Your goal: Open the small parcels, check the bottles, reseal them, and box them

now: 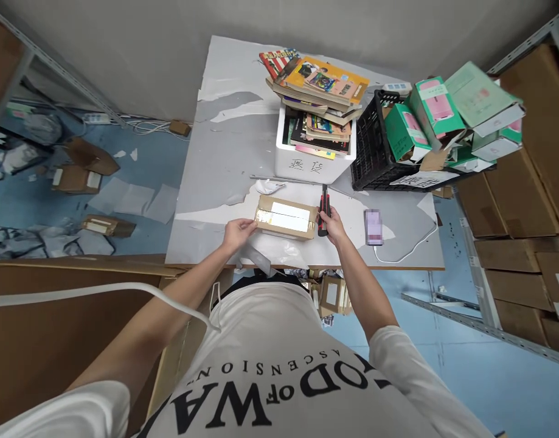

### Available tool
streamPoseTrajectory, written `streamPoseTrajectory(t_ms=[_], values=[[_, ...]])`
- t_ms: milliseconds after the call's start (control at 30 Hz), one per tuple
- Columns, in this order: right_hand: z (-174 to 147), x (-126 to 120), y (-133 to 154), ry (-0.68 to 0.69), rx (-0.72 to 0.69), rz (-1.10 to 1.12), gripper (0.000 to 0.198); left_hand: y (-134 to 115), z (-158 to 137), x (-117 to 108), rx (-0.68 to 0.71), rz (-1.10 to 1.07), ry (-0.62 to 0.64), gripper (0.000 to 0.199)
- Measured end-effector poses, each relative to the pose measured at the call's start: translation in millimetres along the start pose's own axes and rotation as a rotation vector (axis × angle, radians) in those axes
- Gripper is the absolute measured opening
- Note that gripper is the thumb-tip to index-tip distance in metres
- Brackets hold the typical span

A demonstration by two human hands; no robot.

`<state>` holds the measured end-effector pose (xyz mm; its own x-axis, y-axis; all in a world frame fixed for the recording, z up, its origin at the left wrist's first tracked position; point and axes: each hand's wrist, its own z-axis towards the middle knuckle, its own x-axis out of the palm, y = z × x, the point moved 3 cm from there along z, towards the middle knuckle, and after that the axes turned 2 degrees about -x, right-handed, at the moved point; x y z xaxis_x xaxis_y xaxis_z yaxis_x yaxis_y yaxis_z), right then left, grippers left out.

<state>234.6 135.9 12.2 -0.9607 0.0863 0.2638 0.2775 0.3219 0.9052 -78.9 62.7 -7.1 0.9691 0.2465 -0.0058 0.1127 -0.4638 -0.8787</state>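
A small cardboard box with a white label and clear tape lies near the front of the table. My left hand is closed at the box's left end, thumb and fingers gripping its edge. In my right hand is a red and black utility knife, its tip pointing away from me beside the box's right end. Whether the blade is out I cannot tell. Crumpled clear plastic lies just in front of the box, and a crumpled white scrap is behind it.
A white bin heaped with books stands behind the box. To its right is a black crate holding green boxes. A phone on a white cable lies at right. Shelving with cartons flanks the table; a large open carton is at left.
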Motion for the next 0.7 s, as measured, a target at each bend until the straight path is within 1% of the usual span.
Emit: streamPoseTrajectory(t_ms=[100,200,267,333,367,433,500,567,633,700], values=[[3,4,-4,0.039,-0.024,-0.069,0.033,12,-14,-1,0.003,0.014,-0.017,0.05],[3,6,-6,0.043,-0.039,-0.092,0.036,11,-17,-4,0.026,0.128,-0.036,0.047],[1,5,-6,0.035,-0.046,-0.081,0.039,5,-19,-7,0.037,0.276,-0.053,0.043],[-4,0,-5,0.024,-0.061,-0.089,0.043,-5,-21,-8,0.073,0.469,-0.076,0.041],[-8,-4,-4,0.016,-0.07,-0.107,0.045,-10,-23,-9,0.11,0.569,-0.089,0.043],[-21,-16,-1,0.001,-0.079,-0.165,0.049,-23,-25,-5,0.237,0.748,-0.095,0.055],[-39,-29,-1,0.01,-0.058,-0.251,0.053,-37,-26,5,0.391,0.906,-0.042,0.071],[-58,-41,-2,0.047,-0.014,-0.342,0.06,-50,-23,21,0.517,1.051,0.077,0.083],[-77,-49,-4,0.088,0.027,-0.406,0.072,-60,-18,39,0.6,1.183,0.215,0.092],[-90,-51,-7,0.111,0.054,-0.429,0.08,-67,-12,57,0.665,1.282,0.319,0.103]])
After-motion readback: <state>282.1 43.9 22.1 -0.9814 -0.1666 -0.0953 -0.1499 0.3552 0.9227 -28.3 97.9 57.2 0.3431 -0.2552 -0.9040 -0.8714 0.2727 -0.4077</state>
